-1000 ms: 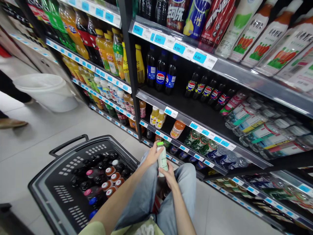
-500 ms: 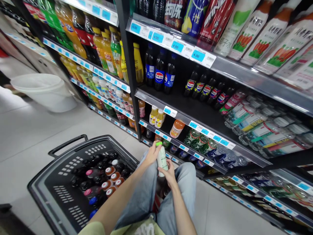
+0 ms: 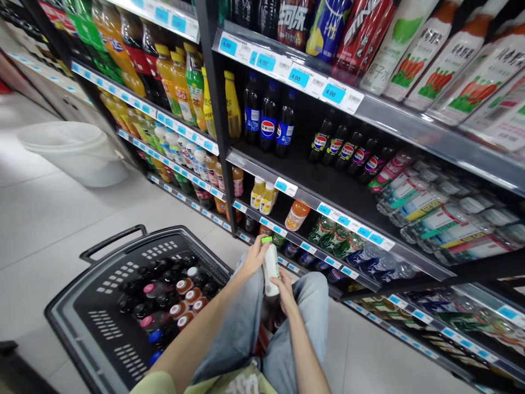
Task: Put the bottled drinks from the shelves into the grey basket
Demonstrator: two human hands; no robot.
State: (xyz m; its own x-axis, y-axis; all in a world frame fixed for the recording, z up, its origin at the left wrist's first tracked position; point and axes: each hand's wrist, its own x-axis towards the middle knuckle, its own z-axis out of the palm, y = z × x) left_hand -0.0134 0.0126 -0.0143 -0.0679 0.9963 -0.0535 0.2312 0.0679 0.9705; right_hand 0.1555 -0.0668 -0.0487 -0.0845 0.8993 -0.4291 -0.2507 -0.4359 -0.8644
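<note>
Between my knees I hold a small white bottle point(image 3: 270, 272) with a bright green cap, tilted slightly. My left hand point(image 3: 255, 256) grips it near the cap from the left. Lower down on its right side, the fingers of my right hand point(image 3: 284, 287) close around the body. To my left stands a dark grey shopping basket point(image 3: 102, 273) holding several bottles with black, pink, brown, white and blue caps. Just beyond my hands, the lower shelf carries an orange drink bottle point(image 3: 297, 215) and small yellow juice bottles point(image 3: 263, 197).
Dark cola bottles point(image 3: 268, 123) and smaller ones stand on the middle shelf, with clear bottles point(image 3: 463, 219) at its right. Price-tagged shelf edges point(image 3: 287, 76) jut out in front of me. A white tub point(image 3: 94, 158) sits on the floor at the left.
The bottle has turned in my hands, so a plainer white side faces me instead of the green printing. My right-hand fingers have shifted on it. The basket and shelves look the same.
</note>
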